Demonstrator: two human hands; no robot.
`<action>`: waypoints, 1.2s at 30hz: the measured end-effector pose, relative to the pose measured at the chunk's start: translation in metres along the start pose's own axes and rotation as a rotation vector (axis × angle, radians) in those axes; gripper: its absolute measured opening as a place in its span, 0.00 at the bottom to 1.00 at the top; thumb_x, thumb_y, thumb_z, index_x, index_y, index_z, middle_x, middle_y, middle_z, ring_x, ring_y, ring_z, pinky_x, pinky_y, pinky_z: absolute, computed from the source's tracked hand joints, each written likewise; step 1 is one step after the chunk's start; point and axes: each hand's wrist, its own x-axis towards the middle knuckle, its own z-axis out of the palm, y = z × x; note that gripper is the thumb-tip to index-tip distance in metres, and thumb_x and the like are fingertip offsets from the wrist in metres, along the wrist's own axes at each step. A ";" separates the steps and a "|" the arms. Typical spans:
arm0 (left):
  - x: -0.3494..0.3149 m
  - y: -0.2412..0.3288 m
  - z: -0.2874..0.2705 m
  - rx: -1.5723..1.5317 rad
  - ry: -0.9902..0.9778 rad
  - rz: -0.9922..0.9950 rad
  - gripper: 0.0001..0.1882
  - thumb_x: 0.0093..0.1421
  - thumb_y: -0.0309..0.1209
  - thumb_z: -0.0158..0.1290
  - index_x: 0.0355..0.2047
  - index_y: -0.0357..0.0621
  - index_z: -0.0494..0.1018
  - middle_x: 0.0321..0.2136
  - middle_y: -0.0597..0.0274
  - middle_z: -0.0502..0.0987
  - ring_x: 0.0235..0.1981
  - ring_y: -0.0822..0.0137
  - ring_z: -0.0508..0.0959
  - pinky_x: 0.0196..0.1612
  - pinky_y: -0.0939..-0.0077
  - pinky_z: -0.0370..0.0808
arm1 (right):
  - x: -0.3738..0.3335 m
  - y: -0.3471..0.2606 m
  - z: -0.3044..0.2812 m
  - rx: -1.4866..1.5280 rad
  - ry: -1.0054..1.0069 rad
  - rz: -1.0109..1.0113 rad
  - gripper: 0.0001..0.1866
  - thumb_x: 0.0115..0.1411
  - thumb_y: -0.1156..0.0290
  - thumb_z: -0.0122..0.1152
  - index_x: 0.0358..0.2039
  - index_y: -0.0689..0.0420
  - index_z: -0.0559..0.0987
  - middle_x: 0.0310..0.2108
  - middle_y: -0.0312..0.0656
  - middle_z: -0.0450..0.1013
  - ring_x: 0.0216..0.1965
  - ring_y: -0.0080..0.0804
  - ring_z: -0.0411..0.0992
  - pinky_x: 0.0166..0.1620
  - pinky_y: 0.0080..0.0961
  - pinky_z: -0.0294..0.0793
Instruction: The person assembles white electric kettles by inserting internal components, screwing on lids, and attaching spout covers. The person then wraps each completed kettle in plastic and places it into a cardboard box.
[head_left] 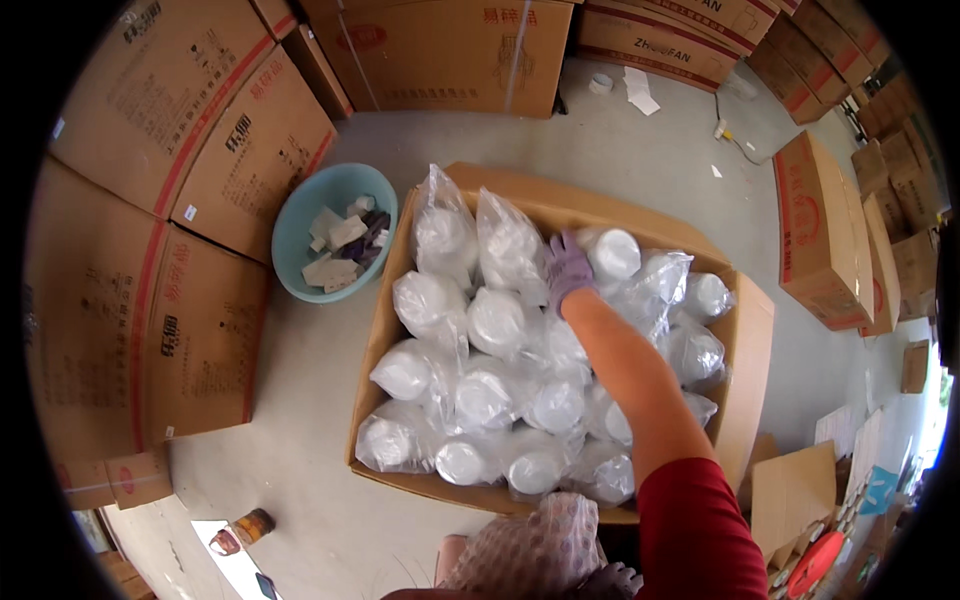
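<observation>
Bagged white piece: a round, clear-wrapped item (614, 252) in the upper centre of the frame, inside the carton near its upper wall.
Right hand: a purple-gloved hand (570, 268) just left of this piece, bare forearm and red sleeve (700, 525) running to the lower right.
Fingers of the right hand: slightly apart, pointing toward the top of the frame; whether they grip a bag cannot be told.
Left hand: apparently the gloved shape (612, 579) at the lower edge, beside patterned cloth (535, 550); its fingers' state cannot be told.
Open carton: brown cardboard (752, 375), centre, filled with rows of similar bagged pieces (485, 397).
Basin: light blue (300, 215), left of the carton, holding white pieces (345, 232) and dark items.
Floor: grey (290, 400), beneath carton and basin.
Stacked cartons: large, printed (100, 330), along the left side.
</observation>
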 end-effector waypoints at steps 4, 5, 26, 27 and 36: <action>0.000 0.013 -0.001 -0.028 0.007 0.067 0.21 0.50 0.33 0.61 0.46 0.44 0.74 0.38 0.53 0.74 0.40 0.49 0.74 0.43 0.55 0.71 | -0.067 0.056 -0.054 -0.020 0.212 0.235 0.19 0.61 0.63 0.48 0.50 0.46 0.80 0.58 0.39 0.67 0.65 0.43 0.55 0.69 0.47 0.41; 0.004 0.016 -0.005 -0.042 0.025 0.082 0.22 0.50 0.33 0.61 0.46 0.44 0.74 0.38 0.53 0.74 0.40 0.49 0.74 0.43 0.55 0.71 | -0.089 0.068 -0.075 0.044 0.224 0.242 0.18 0.60 0.64 0.50 0.48 0.46 0.81 0.58 0.39 0.67 0.65 0.43 0.55 0.69 0.48 0.42; -0.043 0.201 0.062 -0.583 -0.077 -0.289 0.16 0.57 0.27 0.59 0.45 0.36 0.73 0.47 0.55 0.76 0.43 0.64 0.77 0.46 0.69 0.74 | -0.805 -0.193 -0.134 0.597 0.811 1.168 0.34 0.41 0.52 0.71 0.49 0.53 0.76 0.52 0.47 0.68 0.57 0.53 0.63 0.60 0.49 0.61; -0.052 0.197 0.077 -0.622 -0.058 -0.300 0.17 0.58 0.26 0.58 0.47 0.36 0.72 0.45 0.58 0.76 0.44 0.69 0.76 0.47 0.73 0.73 | -0.832 -0.217 -0.125 0.669 0.769 1.391 0.43 0.41 0.50 0.72 0.58 0.53 0.71 0.56 0.54 0.64 0.58 0.60 0.61 0.61 0.52 0.58; 0.043 0.220 0.147 -0.504 -0.708 -0.282 0.26 0.63 0.31 0.51 0.60 0.35 0.64 0.55 0.59 0.71 0.55 0.66 0.71 0.59 0.69 0.67 | -0.838 -0.299 -0.008 2.108 1.195 1.120 0.23 0.54 0.65 0.70 0.49 0.59 0.77 0.40 0.40 0.79 0.42 0.22 0.73 0.50 0.26 0.72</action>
